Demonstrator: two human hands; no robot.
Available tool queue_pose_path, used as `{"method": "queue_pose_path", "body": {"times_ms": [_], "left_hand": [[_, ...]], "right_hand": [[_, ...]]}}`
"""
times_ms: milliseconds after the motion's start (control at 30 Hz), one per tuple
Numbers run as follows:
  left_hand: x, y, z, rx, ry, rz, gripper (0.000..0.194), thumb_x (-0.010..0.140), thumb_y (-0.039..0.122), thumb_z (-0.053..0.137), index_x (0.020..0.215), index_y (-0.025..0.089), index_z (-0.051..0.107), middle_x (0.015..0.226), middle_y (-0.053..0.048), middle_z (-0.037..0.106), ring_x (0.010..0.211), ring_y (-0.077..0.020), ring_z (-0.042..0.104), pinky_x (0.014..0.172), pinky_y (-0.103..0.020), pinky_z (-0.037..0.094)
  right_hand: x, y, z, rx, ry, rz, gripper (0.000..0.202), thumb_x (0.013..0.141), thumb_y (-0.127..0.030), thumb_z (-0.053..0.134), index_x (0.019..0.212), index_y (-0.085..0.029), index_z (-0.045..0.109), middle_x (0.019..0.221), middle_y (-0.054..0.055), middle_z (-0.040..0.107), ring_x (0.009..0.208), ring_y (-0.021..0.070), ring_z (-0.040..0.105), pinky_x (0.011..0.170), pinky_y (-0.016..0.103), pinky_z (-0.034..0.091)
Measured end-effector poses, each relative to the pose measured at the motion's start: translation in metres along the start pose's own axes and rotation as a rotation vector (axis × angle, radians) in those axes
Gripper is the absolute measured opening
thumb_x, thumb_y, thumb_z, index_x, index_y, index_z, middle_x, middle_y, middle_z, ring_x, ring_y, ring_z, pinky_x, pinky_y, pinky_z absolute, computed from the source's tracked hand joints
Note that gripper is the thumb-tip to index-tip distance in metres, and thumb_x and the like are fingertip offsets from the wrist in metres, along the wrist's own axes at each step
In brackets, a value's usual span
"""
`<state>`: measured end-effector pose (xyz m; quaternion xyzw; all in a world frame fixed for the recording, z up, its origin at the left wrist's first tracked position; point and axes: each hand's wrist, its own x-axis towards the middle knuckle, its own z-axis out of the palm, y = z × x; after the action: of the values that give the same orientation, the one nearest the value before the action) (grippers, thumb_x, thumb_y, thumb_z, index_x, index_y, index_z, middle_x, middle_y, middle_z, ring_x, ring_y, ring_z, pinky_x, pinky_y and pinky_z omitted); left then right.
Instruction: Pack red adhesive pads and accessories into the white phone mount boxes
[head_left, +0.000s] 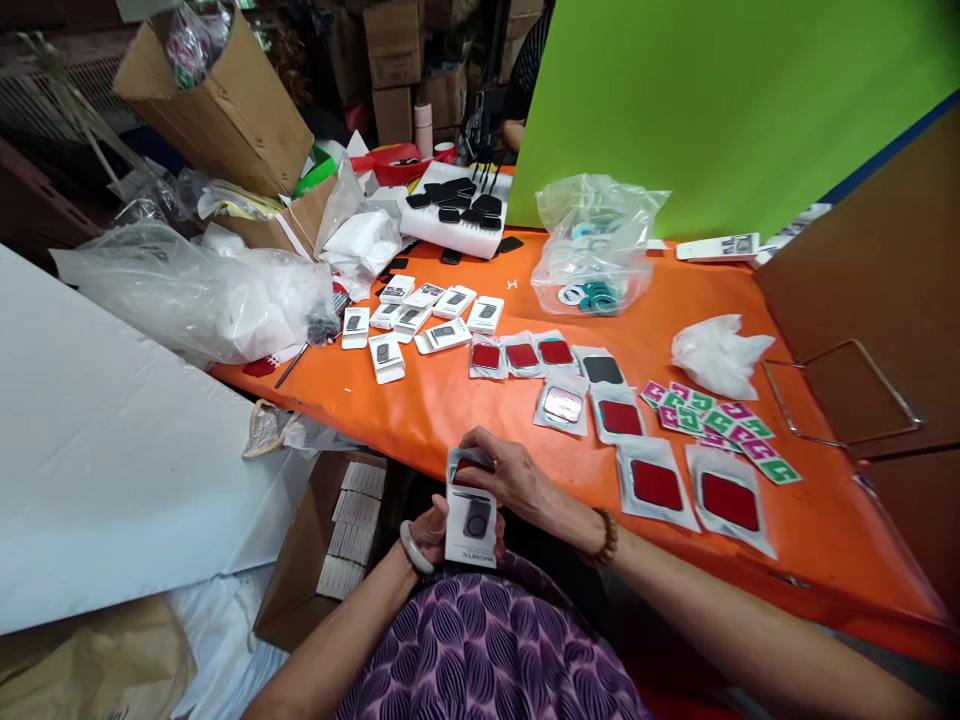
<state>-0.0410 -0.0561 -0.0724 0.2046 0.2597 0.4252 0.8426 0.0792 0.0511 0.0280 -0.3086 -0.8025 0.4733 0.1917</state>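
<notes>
A white box [470, 530] with a picture of a black device is upright in front of my lap, with my left hand [435, 528] wrapped round its lower part. At the box's top end, my right hand [504, 470] has its fingers closed on a pouch [454, 463] with a dark red pad, which is partly inside the box. Several pouches with red pads lie on the orange table, among them one pouch [621, 416] right of my hands. Small white boxes [386, 358] stand and lie further left on the table.
An open carton [300, 560] with rows of white boxes stands below the table edge at left. Pink and green cards [720, 420], a bag of rings [592, 250] and a white foam block [450, 232] are on the table. A person's arm [513, 134] shows behind.
</notes>
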Motion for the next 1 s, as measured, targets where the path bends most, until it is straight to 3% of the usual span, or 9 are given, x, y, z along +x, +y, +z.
{"method": "queue_pose_path", "body": {"times_ms": [167, 267, 400, 467, 567, 667, 733, 833, 1000], "left_hand": [[-0.003, -0.004, 0.005, 0.019, 0.005, -0.01, 0.089, 0.037, 0.084, 0.066, 0.093, 0.015, 0.068, 0.092, -0.012, 0.068, 0.101, -0.0345, 0.06, 0.084, -0.045, 0.044], [-0.005, -0.002, 0.011, 0.025, 0.044, 0.011, 0.083, 0.041, 0.078, 0.072, 0.098, 0.018, 0.067, 0.095, -0.01, 0.067, 0.104, -0.0324, 0.059, 0.085, -0.042, 0.044], [-0.007, 0.003, 0.017, 0.045, 0.094, 0.021, 0.075, 0.051, 0.069, 0.075, 0.102, 0.015, 0.064, 0.093, -0.009, 0.067, 0.098, -0.0286, 0.061, 0.084, -0.039, 0.045], [-0.01, 0.007, 0.019, 0.093, 0.234, 0.1, 0.061, 0.062, 0.058, 0.076, 0.103, 0.014, 0.062, 0.088, -0.007, 0.066, 0.091, -0.0231, 0.062, 0.082, -0.035, 0.045], [-0.019, 0.014, 0.022, 0.261, 0.546, 0.327, 0.047, 0.066, 0.039, 0.079, 0.102, 0.017, 0.056, 0.08, 0.0, 0.064, 0.077, -0.0134, 0.06, 0.076, -0.027, 0.046], [-0.027, 0.017, 0.026, 0.387, 0.661, 0.464, 0.045, 0.065, 0.031, 0.081, 0.098, 0.019, 0.054, 0.077, 0.003, 0.063, 0.07, -0.0095, 0.058, 0.07, -0.022, 0.045], [-0.028, 0.018, 0.027, 0.413, 0.672, 0.483, 0.04, 0.064, 0.032, 0.081, 0.093, 0.018, 0.056, 0.079, 0.001, 0.064, 0.071, -0.0098, 0.058, 0.068, -0.022, 0.045], [-0.024, 0.016, 0.026, 0.452, 0.678, 0.411, 0.037, 0.064, 0.037, 0.079, 0.089, 0.015, 0.063, 0.079, -0.002, 0.067, 0.071, -0.012, 0.059, 0.067, -0.024, 0.046], [-0.017, 0.013, 0.024, 0.631, 0.715, 0.285, 0.029, 0.071, 0.041, 0.071, 0.077, 0.013, 0.07, 0.068, -0.003, 0.065, 0.064, -0.0129, 0.056, 0.063, -0.025, 0.044]], "right_hand": [[-0.033, 0.015, 0.016, -0.141, 0.049, -0.17, 0.015, 0.089, -0.033, 0.058, 0.095, -0.019, 0.059, 0.093, 0.006, 0.058, 0.088, 0.0194, 0.053, 0.078, 0.035, 0.045], [-0.051, 0.018, 0.024, -0.187, 0.028, -0.175, 0.016, 0.09, -0.033, 0.056, 0.098, -0.02, 0.061, 0.102, 0.008, 0.056, 0.095, 0.0213, 0.051, 0.083, 0.038, 0.044], [-0.063, 0.024, 0.029, -0.205, 0.113, -0.149, 0.017, 0.089, -0.032, 0.057, 0.1, -0.02, 0.064, 0.113, 0.011, 0.054, 0.106, 0.0256, 0.049, 0.09, 0.044, 0.042], [-0.065, 0.028, 0.032, -0.171, 0.155, -0.12, 0.017, 0.089, -0.03, 0.057, 0.1, -0.02, 0.065, 0.116, 0.012, 0.054, 0.11, 0.0267, 0.048, 0.092, 0.046, 0.042], [-0.066, 0.034, 0.037, -0.069, 0.194, -0.06, 0.017, 0.087, -0.03, 0.06, 0.099, -0.021, 0.067, 0.121, 0.012, 0.052, 0.116, 0.0275, 0.047, 0.097, 0.047, 0.042], [-0.067, 0.037, 0.045, 0.119, 0.339, 0.048, 0.027, 0.079, -0.036, 0.068, 0.102, -0.022, 0.065, 0.129, 0.013, 0.048, 0.118, 0.0278, 0.049, 0.096, 0.045, 0.045], [-0.069, 0.039, 0.052, 0.332, 0.398, 0.159, 0.038, 0.075, -0.041, 0.071, 0.105, -0.021, 0.061, 0.121, 0.012, 0.055, 0.104, 0.025, 0.058, 0.086, 0.04, 0.051], [-0.074, 0.044, 0.061, 0.653, 0.381, 0.325, 0.044, 0.07, -0.048, 0.073, 0.1, -0.02, 0.059, 0.09, 0.006, 0.066, 0.078, 0.0194, 0.064, 0.071, 0.033, 0.054], [-0.081, 0.047, 0.064, 0.723, 0.323, 0.415, 0.038, 0.07, -0.05, 0.073, 0.089, -0.018, 0.065, 0.073, 0.001, 0.063, 0.066, 0.0143, 0.057, 0.062, 0.026, 0.048]]}}
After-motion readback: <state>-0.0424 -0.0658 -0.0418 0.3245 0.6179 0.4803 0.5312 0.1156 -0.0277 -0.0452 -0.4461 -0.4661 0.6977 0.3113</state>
